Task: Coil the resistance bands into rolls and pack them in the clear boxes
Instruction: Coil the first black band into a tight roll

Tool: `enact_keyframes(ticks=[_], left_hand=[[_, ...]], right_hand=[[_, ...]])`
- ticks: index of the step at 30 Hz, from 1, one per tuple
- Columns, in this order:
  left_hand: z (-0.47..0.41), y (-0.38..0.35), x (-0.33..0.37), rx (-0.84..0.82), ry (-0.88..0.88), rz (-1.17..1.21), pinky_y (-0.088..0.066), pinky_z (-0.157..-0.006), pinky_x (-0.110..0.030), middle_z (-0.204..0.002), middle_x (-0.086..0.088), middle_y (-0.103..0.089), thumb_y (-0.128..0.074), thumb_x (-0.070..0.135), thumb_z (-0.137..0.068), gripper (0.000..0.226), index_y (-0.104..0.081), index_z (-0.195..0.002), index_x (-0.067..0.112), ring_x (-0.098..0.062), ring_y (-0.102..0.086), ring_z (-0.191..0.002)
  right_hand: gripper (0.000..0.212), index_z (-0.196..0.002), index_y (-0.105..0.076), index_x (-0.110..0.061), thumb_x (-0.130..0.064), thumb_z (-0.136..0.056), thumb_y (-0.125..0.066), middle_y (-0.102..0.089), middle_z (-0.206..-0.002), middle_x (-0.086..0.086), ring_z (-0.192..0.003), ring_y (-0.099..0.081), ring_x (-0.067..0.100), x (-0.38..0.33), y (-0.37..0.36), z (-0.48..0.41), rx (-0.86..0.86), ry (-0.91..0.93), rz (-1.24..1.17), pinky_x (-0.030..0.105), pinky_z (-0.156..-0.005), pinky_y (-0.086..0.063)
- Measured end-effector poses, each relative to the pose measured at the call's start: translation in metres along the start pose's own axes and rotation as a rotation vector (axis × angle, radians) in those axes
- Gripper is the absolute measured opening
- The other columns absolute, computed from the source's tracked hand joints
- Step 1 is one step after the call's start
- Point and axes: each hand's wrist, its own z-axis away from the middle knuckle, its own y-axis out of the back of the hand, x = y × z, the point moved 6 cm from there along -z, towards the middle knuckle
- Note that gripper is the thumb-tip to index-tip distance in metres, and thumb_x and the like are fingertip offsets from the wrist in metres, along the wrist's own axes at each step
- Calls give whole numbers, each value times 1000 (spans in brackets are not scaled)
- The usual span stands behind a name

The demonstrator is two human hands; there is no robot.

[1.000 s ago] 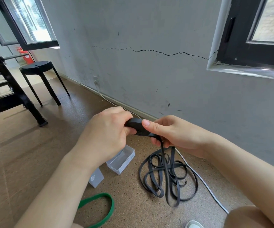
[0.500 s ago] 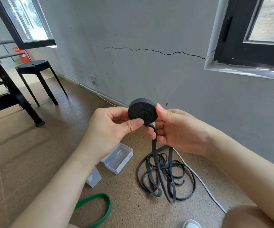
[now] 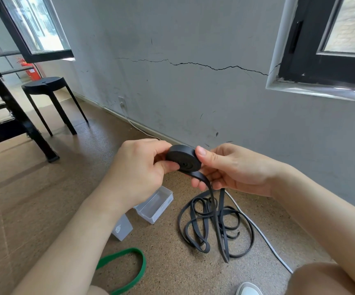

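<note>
1. Lying nearest you, the green band curls on the floor.
2. Clear boxes sit open beyond it, left of the loose black tail.
3. Your left hand and right hand pinch the black band roll.

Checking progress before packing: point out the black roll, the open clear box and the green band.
black roll point(image 3: 183, 159): head view, flat coiled face.
open clear box point(image 3: 165, 202): head view, right wall.
green band point(image 3: 143, 268): head view, right bend of the loop.
</note>
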Motion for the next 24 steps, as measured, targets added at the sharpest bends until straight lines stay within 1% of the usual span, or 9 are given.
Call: enact_keyframes(ticks=[2,4,7,9,12,16,20,22,24], left_hand=[[-1,0,0,13,-7,27,-41,-64,-12,-75,11,-62,-71,17,-80,6,-70,-86,19,-7,-55,-76],[-1,0,-3,16,84,200,-44,-72,-9,-79,11,-67,-73,13,-81,12,-69,-87,22,-2,-60,-81],[0,-11,-7,-83,245,644,-53,-86,-28,-90,-1,-74,-73,18,-75,22,-73,-97,15,-11,-67,-87],[1,-17,-11,-90,295,768,-55,-85,-36,-93,-10,-75,-73,20,-69,28,-74,-95,12,-21,-69,-89],[0,-15,-16,-36,299,723,-56,-81,-39,-89,-11,-75,-78,24,-67,25,-75,-90,15,-28,-70,-87],[0,-3,-17,15,280,591,-56,-68,-24,-77,0,-75,-74,28,-65,17,-73,-81,26,-16,-70,-68],[1,3,-13,-2,234,343,-47,-60,-8,-65,17,-70,-76,19,-75,19,-68,-77,36,-3,-64,-62],[1,4,-8,-19,200,252,-42,-61,-5,-60,25,-65,-76,18,-76,24,-66,-75,39,3,-61,-64],[0,4,-6,-22,150,205,-40,-62,-3,-60,22,-64,-76,14,-76,21,-70,-78,33,4,-59,-68]], right_hand=[[49,-93,-65,-8,-55,-81,-57,-64,-82,12,-74,-54,17,0,0,-2,4,25,-30,25,-61,-34],[58,-99,-62,-2,-55,-75,-59,-64,-82,13,-73,-54,16,-2,1,-3,2,60,-102,22,-59,-35],[56,-97,-64,-3,-54,-73,-59,-66,-83,11,-73,-55,16,-4,0,-3,-24,100,-210,18,-55,-38],[54,-97,-65,-5,-54,-76,-56,-66,-85,10,-75,-56,16,-5,-3,-2,-54,105,-230,19,-57,-39],[62,-105,-64,-3,-58,-83,-47,-65,-85,9,-76,-57,17,-3,-6,-3,-72,52,-194,22,-60,-38],[84,-107,-62,10,-68,-79,-45,-65,-75,9,-66,-56,17,-4,-2,-1,-31,2,-43,23,-56,-38],[61,-82,-64,-4,-62,-80,-46,-62,-67,8,-61,-52,16,-10,-1,2,54,40,18,23,-55,-35],[58,-83,-63,-5,-60,-80,-46,-61,-66,8,-60,-51,15,-11,-1,2,86,41,38,25,-56,-34],[58,-87,-63,-4,-59,-79,-48,-61,-66,8,-60,-51,15,-10,-2,2,105,43,42,27,-59,-34]])
